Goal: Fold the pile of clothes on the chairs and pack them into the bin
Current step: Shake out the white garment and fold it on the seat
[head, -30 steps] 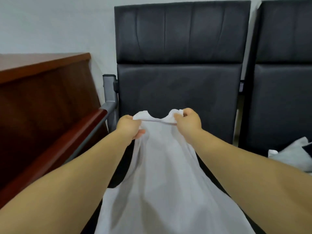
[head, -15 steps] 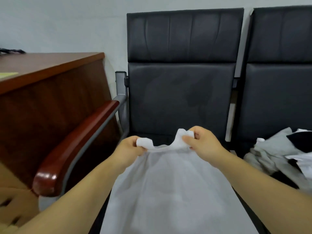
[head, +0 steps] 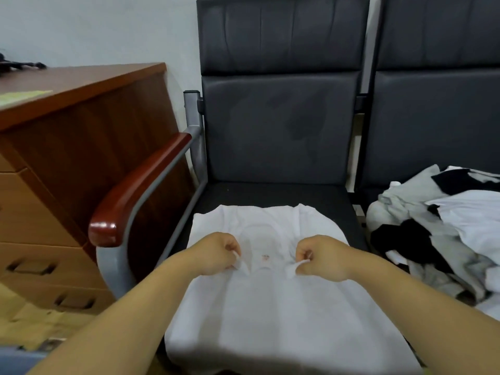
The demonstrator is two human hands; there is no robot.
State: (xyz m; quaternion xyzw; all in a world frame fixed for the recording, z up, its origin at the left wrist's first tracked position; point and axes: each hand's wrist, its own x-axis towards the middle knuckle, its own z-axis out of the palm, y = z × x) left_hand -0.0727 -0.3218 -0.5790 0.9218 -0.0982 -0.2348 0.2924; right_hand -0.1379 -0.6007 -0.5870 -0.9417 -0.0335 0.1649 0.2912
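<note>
A white garment [head: 270, 307] lies spread flat on the seat of the left black chair [head: 278, 123]. My left hand [head: 216, 253] pinches a fold of its cloth near the middle left. My right hand [head: 322, 257] pinches another fold a short way to the right. Both hands sit low on the garment, fingers curled. A pile of white, grey and black clothes [head: 438, 234] rests on the neighbouring chair's seat at the right. No bin can be made out.
A wooden armrest [head: 138, 190] on a grey metal frame runs along the left of the seat. A brown wooden desk with drawers [head: 67, 147] stands beyond it. A second black chair [head: 438, 104] adjoins on the right.
Both hands came down and toward me, laying the white garment flat on the seat. They were holding its top edge up in the air before; now it lies spread.
</note>
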